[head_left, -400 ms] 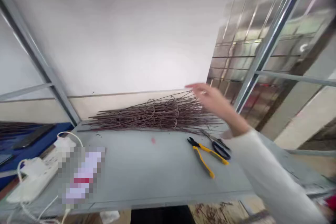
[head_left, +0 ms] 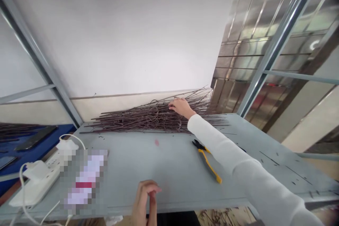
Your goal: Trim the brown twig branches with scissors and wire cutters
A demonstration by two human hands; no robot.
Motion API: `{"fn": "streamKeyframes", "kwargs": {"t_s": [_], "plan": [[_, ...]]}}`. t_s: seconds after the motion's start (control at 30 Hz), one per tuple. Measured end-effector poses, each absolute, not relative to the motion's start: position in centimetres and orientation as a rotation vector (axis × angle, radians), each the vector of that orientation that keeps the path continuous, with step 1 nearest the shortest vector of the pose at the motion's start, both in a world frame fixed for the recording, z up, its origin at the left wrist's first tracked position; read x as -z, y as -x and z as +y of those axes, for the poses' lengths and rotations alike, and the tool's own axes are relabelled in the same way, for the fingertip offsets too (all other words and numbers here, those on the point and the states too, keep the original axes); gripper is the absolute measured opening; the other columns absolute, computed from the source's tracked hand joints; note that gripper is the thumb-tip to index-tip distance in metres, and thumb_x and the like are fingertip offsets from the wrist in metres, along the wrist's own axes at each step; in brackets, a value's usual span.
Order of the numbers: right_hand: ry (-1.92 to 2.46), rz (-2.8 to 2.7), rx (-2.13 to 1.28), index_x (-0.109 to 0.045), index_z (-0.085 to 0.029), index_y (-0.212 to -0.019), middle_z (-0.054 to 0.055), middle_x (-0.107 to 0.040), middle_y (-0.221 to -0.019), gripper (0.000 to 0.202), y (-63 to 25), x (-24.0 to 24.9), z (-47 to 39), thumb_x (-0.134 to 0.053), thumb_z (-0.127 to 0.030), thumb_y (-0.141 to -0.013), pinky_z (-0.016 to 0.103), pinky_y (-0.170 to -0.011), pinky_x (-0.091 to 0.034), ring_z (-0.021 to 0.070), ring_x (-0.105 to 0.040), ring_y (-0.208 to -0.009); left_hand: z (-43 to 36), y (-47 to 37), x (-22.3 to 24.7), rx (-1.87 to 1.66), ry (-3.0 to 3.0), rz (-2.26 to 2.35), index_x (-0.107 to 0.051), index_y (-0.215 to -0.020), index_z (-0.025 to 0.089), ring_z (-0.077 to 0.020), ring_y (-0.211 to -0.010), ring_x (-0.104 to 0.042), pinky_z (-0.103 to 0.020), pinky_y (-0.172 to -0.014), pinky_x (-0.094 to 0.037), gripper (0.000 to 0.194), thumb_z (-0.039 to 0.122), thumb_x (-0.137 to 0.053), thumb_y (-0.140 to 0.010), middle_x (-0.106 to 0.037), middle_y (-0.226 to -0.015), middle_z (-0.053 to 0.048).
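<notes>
A long pile of thin, dark brown wire-like stems (head_left: 132, 118), some with curled loops, lies along the back of the grey table. My right hand (head_left: 181, 107) is on top of the pile right of its middle, fingers bent and a little apart, touching the stems. Whether any stem is between those fingers is hard to see. Low at the front edge, my left hand (head_left: 147, 196) is in view with its fingers curled towards the thumb and nothing visible in them. Cutting pliers (head_left: 209, 166) with yellow and grey handles lie below my right sleeve, which covers one handle.
At the left are a white power strip (head_left: 39, 187) with plugs and cords, and a blurred-out phone-like object (head_left: 87, 176). A blue surface (head_left: 60, 130) beyond holds more stems and dark flat objects. Metal posts (head_left: 265, 67) rise at both sides. Small scraps (head_left: 268, 157) are scattered at the right.
My right hand has moved left and down from the pile's right end onto its middle. My left hand has come into view at the bottom. My sleeve now hides most of a dark-blue-handled tool.
</notes>
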State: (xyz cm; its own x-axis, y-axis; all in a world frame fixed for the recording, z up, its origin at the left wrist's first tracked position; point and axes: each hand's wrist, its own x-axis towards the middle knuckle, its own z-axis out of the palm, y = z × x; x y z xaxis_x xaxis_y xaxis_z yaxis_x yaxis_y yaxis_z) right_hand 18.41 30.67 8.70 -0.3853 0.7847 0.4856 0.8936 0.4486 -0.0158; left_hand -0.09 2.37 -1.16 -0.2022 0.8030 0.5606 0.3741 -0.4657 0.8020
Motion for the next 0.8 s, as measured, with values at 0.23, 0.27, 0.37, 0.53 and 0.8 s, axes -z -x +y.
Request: {"fn": "streamKeyframes", "kwargs": {"t_s": [0.23, 0.27, 0.37, 0.53, 0.8], "plan": [[1.393, -2.148, 0.530, -0.073, -0.020, -0.091, 0.008, -0.071, -0.085, 0.027, -17.5, -13.9, 30.1, -0.046, -0.018, -0.092, 0.039, -0.089, -0.029, 0.0211, -0.058, -0.087, 5.1, 4.8, 0.2, -1.404, -1.816, 1.678, -0.055, -0.098, 0.023, -0.0185, -0.090, -0.059, -0.031, -0.081, -0.048, 0.016, 0.026, -0.041, -0.092, -0.059, -0.100, -0.006], [1.388, -2.118, 0.543, -0.073, -0.020, -0.092, 0.008, -0.071, -0.088, 0.028, -17.1, -14.7, 30.0, -0.045, -0.017, -0.092, 0.038, -0.087, -0.029, 0.0205, -0.058, -0.085, 5.7, 5.2, -0.1, -1.415, -1.840, 1.711, -0.055, -0.099, 0.022, -0.0193, -0.092, -0.059, -0.033, -0.082, -0.048, 0.016, 0.026, -0.041, -0.092, -0.058, -0.101, -0.006], [1.378, -2.026, 0.566, -0.072, -0.020, -0.096, 0.007, -0.070, -0.094, 0.032, -16.5, -17.1, 29.5, -0.040, -0.017, -0.092, 0.036, -0.082, -0.029, 0.0198, -0.058, -0.082, 7.8, 5.9, -1.6, -1.471, -1.966, 1.759, -0.054, -0.104, 0.022, -0.0219, -0.103, -0.056, -0.039, -0.088, -0.047, 0.021, 0.023, -0.038, -0.091, -0.057, -0.106, -0.008], [1.222, -1.826, 0.578, -0.072, -0.021, -0.091, 0.004, -0.070, -0.089, 0.034, -18.0, -20.2, 28.3, -0.038, -0.015, -0.091, 0.037, -0.083, -0.031, 0.0202, -0.058, -0.083, 11.1, 6.5, -6.5, -1.734, -2.137, 1.878, -0.048, -0.124, 0.019, -0.0241, -0.122, -0.045, -0.042, -0.103, -0.038, 0.034, 0.018, -0.042, -0.090, -0.048, -0.126, -0.013], [1.130, -1.765, 0.431, -0.073, -0.022, -0.084, 0.003, -0.070, -0.083, 0.032, -21.2, -20.2, 27.0, -0.042, -0.017, -0.086, 0.036, -0.080, -0.037, 0.0192, -0.061, -0.079, 19.4, 7.3, -8.2, -1.524, -2.345, 2.143, -0.040, -0.131, 0.007, -0.0321, -0.127, -0.040, -0.046, -0.104, -0.034, 0.048, 0.014, -0.048, -0.083, -0.043, -0.133, -0.022]]}}
